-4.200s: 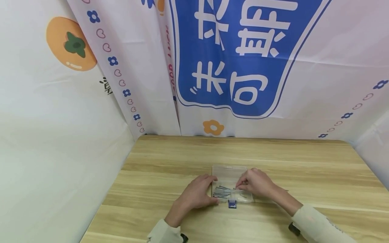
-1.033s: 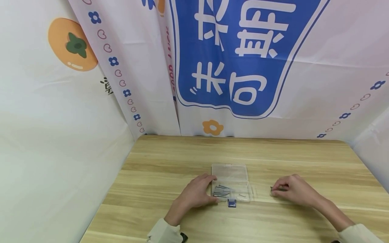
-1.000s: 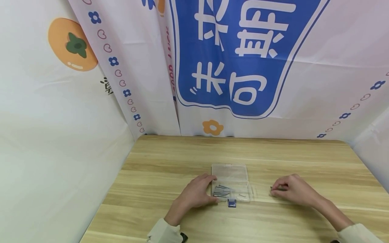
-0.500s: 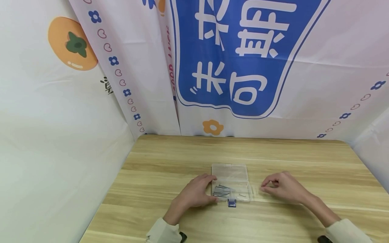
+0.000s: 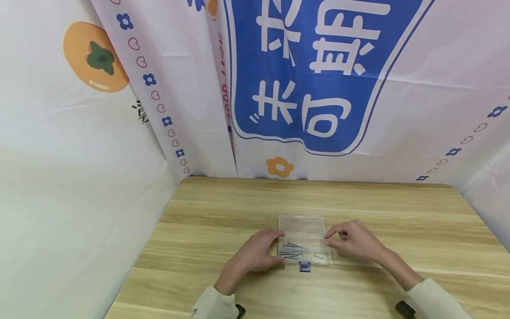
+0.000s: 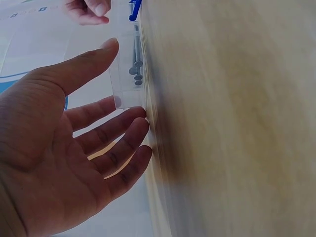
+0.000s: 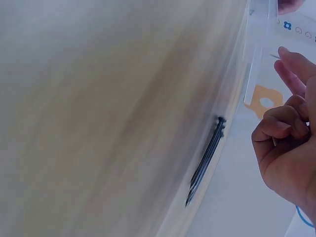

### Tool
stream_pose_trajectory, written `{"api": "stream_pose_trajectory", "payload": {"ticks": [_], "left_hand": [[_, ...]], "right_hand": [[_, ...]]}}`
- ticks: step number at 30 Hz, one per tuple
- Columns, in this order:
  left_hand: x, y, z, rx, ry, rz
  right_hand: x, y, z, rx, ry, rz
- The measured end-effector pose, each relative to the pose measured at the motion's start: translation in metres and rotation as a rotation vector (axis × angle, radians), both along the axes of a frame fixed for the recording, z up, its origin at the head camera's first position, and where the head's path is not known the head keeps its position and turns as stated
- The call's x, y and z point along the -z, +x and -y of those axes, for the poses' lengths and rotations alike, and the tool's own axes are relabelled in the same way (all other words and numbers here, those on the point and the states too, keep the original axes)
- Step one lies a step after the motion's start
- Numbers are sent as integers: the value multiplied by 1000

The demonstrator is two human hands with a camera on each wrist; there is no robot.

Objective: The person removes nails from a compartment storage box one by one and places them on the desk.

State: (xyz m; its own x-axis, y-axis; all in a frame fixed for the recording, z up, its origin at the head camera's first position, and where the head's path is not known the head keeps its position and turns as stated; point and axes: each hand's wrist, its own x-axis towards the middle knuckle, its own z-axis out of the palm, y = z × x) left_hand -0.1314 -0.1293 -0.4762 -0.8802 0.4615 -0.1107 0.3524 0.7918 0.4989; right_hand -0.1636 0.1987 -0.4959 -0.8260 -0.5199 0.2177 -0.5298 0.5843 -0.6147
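An open clear plastic box (image 5: 300,225) lies on the table, lid folded back. Several long nails (image 5: 292,254) fill its left compartment; one short thin metal piece (image 5: 318,256) lies in the right. My left hand (image 5: 256,252) holds the box's left end between thumb and fingers, seen also in the left wrist view. At the right end of the box hovers my right hand (image 5: 354,239), thumb and index finger extended, other fingers curled in the right wrist view. I see nothing held between its fingertips. A bundle of dark nails (image 7: 206,160) lies on the table, hidden in the head view.
A blue latch (image 5: 304,266) juts from the box's front edge. The wood-grained table (image 5: 223,199) spreads around it. Behind and to the left, a printed cloth (image 5: 191,110) hangs down to the table edge.
My right hand was over the box 4.2 s ago, then pinched at nails on the table to the right. It has since come back left to the box. My left hand has stayed still.
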Motion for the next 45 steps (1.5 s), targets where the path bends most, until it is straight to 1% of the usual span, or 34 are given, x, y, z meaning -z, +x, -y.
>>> {"api": "stream_pose_trajectory", "payload": {"ticks": [7,14,21,30,33,40,45], "left_hand": [[-2,0,0,4,-8,-8],[-1,1,-1,-6,-3,-2],[-1,2,-1,2,1,-22],[-2,1,-1,4,-5,-22],[-3,1,-1,5,-9,-22],[-3,1,-1,5,-8,-21],[-3,1,-1,6,-8,-19]], "right_hand": [[-2,-5,15,-24,12,5],[-2,-5,27,-51,44,47],[-3,-6,37,-79,48,23],[-2,-10,48,-109,57,31],[-3,-11,51,-118,75,35],[-6,-14,61,-153,126,-9],[-8,-15,66,-150,143,6]]}}
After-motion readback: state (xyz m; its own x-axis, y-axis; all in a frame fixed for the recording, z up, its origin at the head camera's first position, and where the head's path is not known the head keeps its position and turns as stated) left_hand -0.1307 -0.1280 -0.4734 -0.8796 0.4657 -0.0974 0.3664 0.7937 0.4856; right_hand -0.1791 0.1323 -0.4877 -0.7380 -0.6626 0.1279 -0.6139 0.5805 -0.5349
